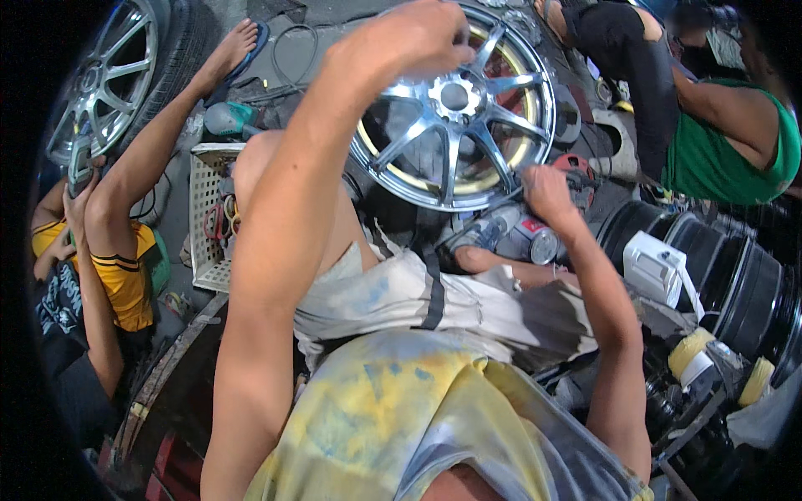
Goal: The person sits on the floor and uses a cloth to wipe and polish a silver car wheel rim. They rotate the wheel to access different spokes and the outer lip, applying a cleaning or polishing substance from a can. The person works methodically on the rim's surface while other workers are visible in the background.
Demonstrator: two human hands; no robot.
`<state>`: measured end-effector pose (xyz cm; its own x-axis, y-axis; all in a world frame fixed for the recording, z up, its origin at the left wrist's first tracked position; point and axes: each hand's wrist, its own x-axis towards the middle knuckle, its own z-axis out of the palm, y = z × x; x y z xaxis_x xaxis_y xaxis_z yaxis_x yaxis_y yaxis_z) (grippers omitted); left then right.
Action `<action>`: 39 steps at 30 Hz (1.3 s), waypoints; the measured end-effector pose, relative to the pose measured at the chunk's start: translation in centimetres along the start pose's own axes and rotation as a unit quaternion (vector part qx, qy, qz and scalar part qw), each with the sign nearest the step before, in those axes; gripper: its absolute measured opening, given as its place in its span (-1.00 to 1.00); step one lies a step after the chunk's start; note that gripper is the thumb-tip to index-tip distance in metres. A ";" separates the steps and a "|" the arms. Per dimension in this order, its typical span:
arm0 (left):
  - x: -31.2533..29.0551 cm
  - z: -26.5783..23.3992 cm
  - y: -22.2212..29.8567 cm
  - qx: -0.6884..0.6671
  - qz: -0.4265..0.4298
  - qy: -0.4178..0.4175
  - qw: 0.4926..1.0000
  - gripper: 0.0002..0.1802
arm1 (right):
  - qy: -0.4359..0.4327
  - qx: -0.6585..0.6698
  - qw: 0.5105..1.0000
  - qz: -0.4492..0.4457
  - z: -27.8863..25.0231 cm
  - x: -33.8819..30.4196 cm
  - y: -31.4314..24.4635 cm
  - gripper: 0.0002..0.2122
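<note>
A shiny silver multi-spoke wheel rim [489,152] stands tilted in front of me, with a round hole at its hub and a yellowish inner band behind the spokes. My left hand [422,40] reaches over its upper part, fingers curled down against the spokes. Whatever lies under those fingers is hidden. At the lower right edge, my right hand [548,194] is closed round the outer lip of the rim. Below that hand lies a grey and red can [539,238] on its side, close to my leg.
A white plastic basket [200,219] with scissors is at left, below a teal power tool [230,118]. One person [134,275] sits left holding a phone, near a tyred wheel [104,79]. Another, in green [735,150], is right, above dark rims [739,280] and a white box [653,267].
</note>
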<state>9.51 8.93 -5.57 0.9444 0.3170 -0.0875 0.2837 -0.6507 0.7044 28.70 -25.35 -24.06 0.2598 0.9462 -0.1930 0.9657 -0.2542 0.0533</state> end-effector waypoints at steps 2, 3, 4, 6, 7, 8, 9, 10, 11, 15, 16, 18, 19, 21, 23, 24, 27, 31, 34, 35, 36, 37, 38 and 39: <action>0.5 1.0 -0.6 0.066 -0.036 0.003 0.997 -0.68 | 0.028 -0.023 0.999 -0.034 0.0 0.0 1.6 -0.89; 1.0 1.7 -1.2 0.061 -0.005 0.004 0.998 -0.67 | 0.047 -0.021 0.998 -0.021 0.1 -0.3 1.8 -0.89; 1.1 2.0 -1.7 0.059 0.023 0.006 0.998 -0.67 | 0.070 -0.017 0.997 -0.011 0.2 -0.1 1.8 -0.89; 1.1 1.8 -1.1 0.056 0.011 -0.002 0.998 -0.64 | 0.050 0.028 0.998 -0.004 -0.2 -1.0 0.3 -0.89; 0.9 1.3 -1.1 0.052 0.009 -0.002 0.999 -0.64 | 0.049 0.057 0.997 -0.023 -0.1 -2.2 -0.9 -0.86; 0.7 0.9 -1.3 0.049 0.009 -0.002 0.999 -0.64 | 0.022 0.073 0.997 -0.022 -0.4 -2.9 -1.3 -0.81; 0.2 0.7 -1.6 0.046 0.007 -0.001 0.999 -0.64 | -0.005 0.089 0.996 -0.021 -2.2 -2.8 -2.0 -0.74; 0.0 0.6 -2.2 0.043 0.050 0.031 0.997 -0.63 | 0.003 0.071 0.997 -0.017 -2.9 -2.7 -1.6 -0.73; 0.1 0.6 -2.6 0.064 0.038 0.021 0.997 -0.63 | 0.010 0.054 0.998 -0.013 -3.0 -2.3 -0.5 -0.72; 0.5 0.0 -0.9 0.078 -0.011 -0.027 0.997 -0.62 | 0.058 -0.003 0.998 0.035 -1.0 -1.6 1.2 -0.79; 0.4 -0.1 -0.6 0.064 -0.030 -0.039 0.997 -0.62 | 0.063 0.054 0.996 0.018 -0.6 -2.5 0.3 -0.79; 0.6 0.1 -3.3 0.094 0.029 0.006 0.995 -0.60 | 0.042 0.143 0.988 -0.028 -1.9 -5.3 -1.9 -0.80; 0.5 0.2 -5.2 0.110 0.059 0.028 0.992 -0.58 | -0.002 0.148 0.989 -0.019 -2.8 -6.1 -2.1 -0.80; 0.6 -0.1 -7.0 0.140 0.047 0.020 0.989 -0.56 | -0.085 0.159 0.984 0.008 -4.0 -7.9 -1.8 -0.79; 0.2 -0.6 -7.0 0.139 0.021 -0.004 0.990 -0.55 | -0.014 0.159 0.985 0.069 -4.4 -9.5 -1.0 -0.78; -0.1 -0.5 -6.9 0.134 0.001 -0.008 0.991 -0.55 | 0.022 0.163 0.981 0.097 -4.4 -9.6 -1.1 -0.77; -1.0 -1.2 -7.5 0.160 -0.033 -0.017 0.986 -0.56 | 0.050 0.252 0.956 0.143 -4.2 -9.3 -1.7 -0.76; -1.5 -1.6 -9.0 0.195 -0.050 -0.065 0.977 -0.56 | -0.005 0.298 0.946 0.129 -4.8 -8.6 -3.6 -0.78; -2.3 -1.0 -10.1 0.237 -0.114 -0.074 0.962 -0.55 | 0.020 0.296 0.949 0.107 -4.2 -8.3 -3.3 -0.79; -2.4 -0.8 -10.9 0.242 -0.120 -0.076 0.960 -0.55 | 0.032 0.298 0.948 0.110 -4.5 -8.2 -3.2 -0.79; -2.5 -0.7 -11.2 0.259 -0.125 -0.074 0.955 -0.55 | 0.030 0.288 0.949 0.123 -4.8 -8.1 -3.1 -0.79; -2.5 -0.8 -11.7 0.260 -0.127 -0.072 0.954 -0.55 | 0.036 0.287 0.949 0.126 -4.9 -8.0 -3.0 -0.79; -2.4 -0.9 -12.2 0.262 -0.130 -0.069 0.954 -0.55 | 0.043 0.286 0.949 0.128 -5.0 -7.8 -2.9 -0.79; -2.3 -0.7 -12.4 0.260 -0.132 -0.066 0.954 -0.55 | 0.047 0.282 0.949 0.131 -5.1 -7.9 -2.8 -0.79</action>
<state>3.70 16.77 -13.58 0.8321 0.4492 -0.3253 0.5258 -0.8256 0.2049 23.93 -31.06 -17.70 0.5159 0.8424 -0.1557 0.7220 -0.5254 -0.4501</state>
